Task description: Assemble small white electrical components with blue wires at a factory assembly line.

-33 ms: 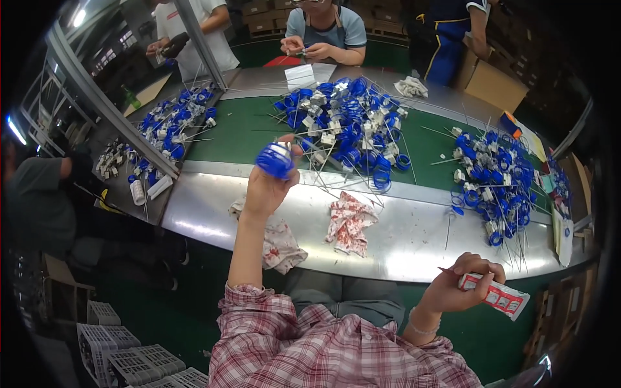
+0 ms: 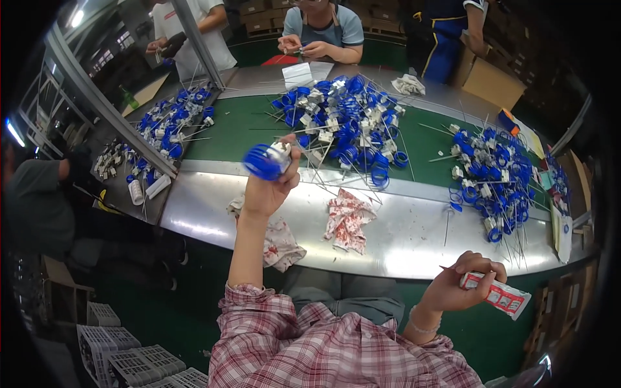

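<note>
Left hand (image 2: 268, 187) raised at near-left edge of central pile (image 2: 349, 129), fingers and thumb curled in, gripping one blue coil piece (image 2: 264, 161) with its white block. Right hand (image 2: 460, 284) well off, near side and right of central pile, past the counter (image 2: 414, 226) edge; fingers wrapped around a red-and-white tube (image 2: 504, 297), thin dark-red tip poking out leftward. Tube and coil piece are apart. Progress: one piece in hand, many more loose and tangled in central pile, plus right pile (image 2: 495, 184) to its right and left pile (image 2: 171, 126) to its left, beyond a metal post (image 2: 194, 45). Can't tell which pieces are finished and which untouched; no mark on the held one can be made out. Red-stained rag (image 2: 349, 220) just nearside of central pile; second rag (image 2: 281, 246) nearside and left, partly behind the forearm. Co-worker (image 2: 326, 39) on far side of central pile holds something too small to identify, head cut off by the top edge. Held coil is blurred, block half covered by fingers; tube partly hidden in the palm; far right pile end dim, squeezed at the fisheye rim.
</note>
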Tool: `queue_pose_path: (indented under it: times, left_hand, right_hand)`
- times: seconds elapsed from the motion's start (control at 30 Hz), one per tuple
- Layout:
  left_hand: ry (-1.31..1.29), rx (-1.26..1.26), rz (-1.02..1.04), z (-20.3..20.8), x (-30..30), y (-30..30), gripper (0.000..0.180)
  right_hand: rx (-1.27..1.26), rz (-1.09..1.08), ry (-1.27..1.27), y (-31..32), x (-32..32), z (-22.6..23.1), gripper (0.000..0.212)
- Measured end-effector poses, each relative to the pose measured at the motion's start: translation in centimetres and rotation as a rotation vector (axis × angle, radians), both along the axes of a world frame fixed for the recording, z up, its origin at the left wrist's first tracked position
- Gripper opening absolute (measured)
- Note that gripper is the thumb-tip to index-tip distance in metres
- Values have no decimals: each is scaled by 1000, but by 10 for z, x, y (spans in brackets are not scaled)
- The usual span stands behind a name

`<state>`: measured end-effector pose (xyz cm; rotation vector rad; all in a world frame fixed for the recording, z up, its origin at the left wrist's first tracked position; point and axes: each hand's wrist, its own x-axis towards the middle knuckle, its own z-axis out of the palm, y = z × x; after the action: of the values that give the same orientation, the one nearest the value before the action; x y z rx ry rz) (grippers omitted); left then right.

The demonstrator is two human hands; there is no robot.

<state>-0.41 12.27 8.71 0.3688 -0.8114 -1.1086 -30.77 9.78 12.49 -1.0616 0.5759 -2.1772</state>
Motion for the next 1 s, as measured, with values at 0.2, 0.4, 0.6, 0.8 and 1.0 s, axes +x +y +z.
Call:
queue_pose_path:
  times: [0.2,0.4,0.6,0.8,1.0]
  left_hand:
    - [487,-192,-369,5,-36,5,61]
    - [310,-109,-370,9,-55,7,63]
    - [-421,242,-88,14,-107,20,77]
    - [-454,494,-393,35,-163,26,74]
    - [-390,416,-516,37,-178,24,72]
  right_hand:
    - [-80,-33,-13,18,-10,4,12]
    - [-111,3,-16,24,-22,2,12]
    - [-146,14,-106,8,-22,10,12]
    - [-311,109,-44,25,7,32,19]
    - [-473,107,53,28,23,13,23]
